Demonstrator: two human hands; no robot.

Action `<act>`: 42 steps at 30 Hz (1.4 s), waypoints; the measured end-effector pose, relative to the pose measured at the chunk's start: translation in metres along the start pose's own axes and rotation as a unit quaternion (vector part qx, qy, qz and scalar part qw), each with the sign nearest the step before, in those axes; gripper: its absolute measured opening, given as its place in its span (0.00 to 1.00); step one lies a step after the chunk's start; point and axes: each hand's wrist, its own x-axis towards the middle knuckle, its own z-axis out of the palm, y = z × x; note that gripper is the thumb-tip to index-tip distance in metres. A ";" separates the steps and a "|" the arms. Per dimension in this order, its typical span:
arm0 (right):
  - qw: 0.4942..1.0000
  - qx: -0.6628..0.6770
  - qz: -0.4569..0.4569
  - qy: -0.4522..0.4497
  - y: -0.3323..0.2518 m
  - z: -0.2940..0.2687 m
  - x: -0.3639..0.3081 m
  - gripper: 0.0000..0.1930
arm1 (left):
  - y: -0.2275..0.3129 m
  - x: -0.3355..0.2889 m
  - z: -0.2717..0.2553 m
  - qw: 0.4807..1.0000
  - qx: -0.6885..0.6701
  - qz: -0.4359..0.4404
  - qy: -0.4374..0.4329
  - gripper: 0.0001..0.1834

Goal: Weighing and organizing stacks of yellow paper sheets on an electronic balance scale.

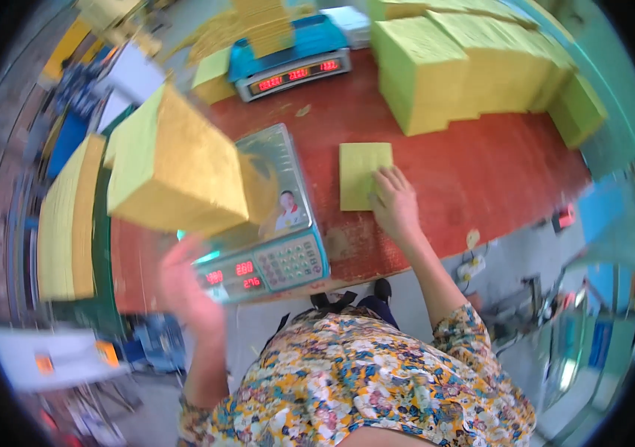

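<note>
Two bare hands are busy at the red table (451, 175). The right hand (394, 200) lies over the right edge of a yellow pad (355, 179), and its fingers touch the top; whether the thumb closes on it from the side, I cannot tell. This pad rests flat on the table, between the near scale (295, 261) and the long yellow row (474, 71), apart from both. The left hand (192, 287) is blurred, just beside the front left corner of the near scale; I see nothing held in it, but I cannot tell how its fingers stand.

As I judge, the work is somewhere in the middle. Much yellow material is already piled up: the row at the far right, a tall block (176, 171) at the near scale, and a pile (264, 30) upon the far scale (295, 79). Both scales show lit red digits. The single pad, not yet joined to any pile, seems to be what is left unfinished.
</note>
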 end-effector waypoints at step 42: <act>0.929 0.307 0.014 -0.204 0.040 -0.146 -0.076 0.14 | -0.038 -0.105 0.190 0.913 -0.195 -0.264 -0.243 0.16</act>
